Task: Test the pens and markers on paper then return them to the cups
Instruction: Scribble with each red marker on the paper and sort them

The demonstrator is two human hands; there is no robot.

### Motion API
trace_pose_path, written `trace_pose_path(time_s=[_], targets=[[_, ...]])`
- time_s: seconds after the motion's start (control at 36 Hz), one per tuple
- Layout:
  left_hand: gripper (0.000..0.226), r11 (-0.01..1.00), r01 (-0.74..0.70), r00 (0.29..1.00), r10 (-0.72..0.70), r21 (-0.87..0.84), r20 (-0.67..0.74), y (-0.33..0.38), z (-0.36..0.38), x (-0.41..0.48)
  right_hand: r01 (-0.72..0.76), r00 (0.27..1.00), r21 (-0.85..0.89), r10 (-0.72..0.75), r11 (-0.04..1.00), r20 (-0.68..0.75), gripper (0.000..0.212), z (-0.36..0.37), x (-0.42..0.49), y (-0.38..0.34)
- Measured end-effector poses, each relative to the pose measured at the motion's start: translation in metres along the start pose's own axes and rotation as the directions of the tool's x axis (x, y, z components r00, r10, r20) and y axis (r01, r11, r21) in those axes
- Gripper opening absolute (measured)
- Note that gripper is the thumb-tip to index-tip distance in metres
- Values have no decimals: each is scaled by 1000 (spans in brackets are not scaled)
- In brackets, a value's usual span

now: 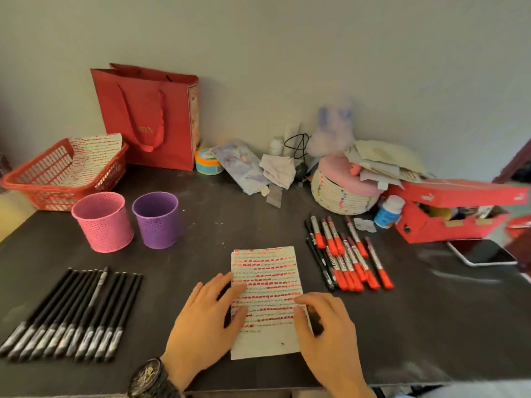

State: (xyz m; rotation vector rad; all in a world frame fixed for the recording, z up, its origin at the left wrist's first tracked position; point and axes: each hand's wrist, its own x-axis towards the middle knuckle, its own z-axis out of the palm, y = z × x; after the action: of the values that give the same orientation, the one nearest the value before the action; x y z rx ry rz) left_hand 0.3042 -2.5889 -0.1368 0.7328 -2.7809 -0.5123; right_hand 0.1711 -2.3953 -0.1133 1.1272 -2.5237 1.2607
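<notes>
A sheet of paper point(265, 271) covered with rows of red marks lies on the dark table near the front edge. My left hand point(205, 320) rests flat on its left edge. My right hand point(327, 337) touches its right edge with fingers loosely bent, holding nothing I can see. A row of black pens point(74, 314) lies at the left. Several red-capped markers point(350, 254) and a few black pens lie to the right of the paper. A pink cup point(103, 222) and a purple cup point(156, 219) stand behind, both seemingly empty.
A red basket point(57, 173) with marked paper sits far left, a red gift bag point(149, 116) behind it. A woven box with pink lid point(344, 188), a small bottle point(388, 211), a red cardboard box point(454, 211) and a phone point(482, 251) crowd the right.
</notes>
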Motion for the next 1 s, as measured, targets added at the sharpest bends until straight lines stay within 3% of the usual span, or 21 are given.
trace_pose_path(time_s=[0.22,0.42,0.61,0.69,0.81,0.92,1.0], targets=[[52,998,-28,999,26,-49,-25,-5,2,-6,-207,961,-369,259,906,96,25,-29,56,33],[49,997,-7,999,4,-73,-36,0,-1,-8,-130,944,-657,296,743,148,32,-22,90,34],[52,998,11,1000,-11,-57,1,-1,-4,-7,-110,935,-744,322,659,148,26,-14,100,26],[52,998,17,1000,-16,-58,12,0,-5,-7,-199,926,-615,352,763,137,20,-15,100,27],[53,998,21,1000,-20,-62,18,0,-5,-6,-381,900,-169,407,909,159,22,-17,88,23],[52,997,18,1000,-17,-69,18,1,-6,-8,-479,876,230,444,847,190,20,-18,65,4],[50,991,14,1000,-16,-131,-12,2,-9,-9,-482,876,364,427,797,225,20,-21,42,-13]])
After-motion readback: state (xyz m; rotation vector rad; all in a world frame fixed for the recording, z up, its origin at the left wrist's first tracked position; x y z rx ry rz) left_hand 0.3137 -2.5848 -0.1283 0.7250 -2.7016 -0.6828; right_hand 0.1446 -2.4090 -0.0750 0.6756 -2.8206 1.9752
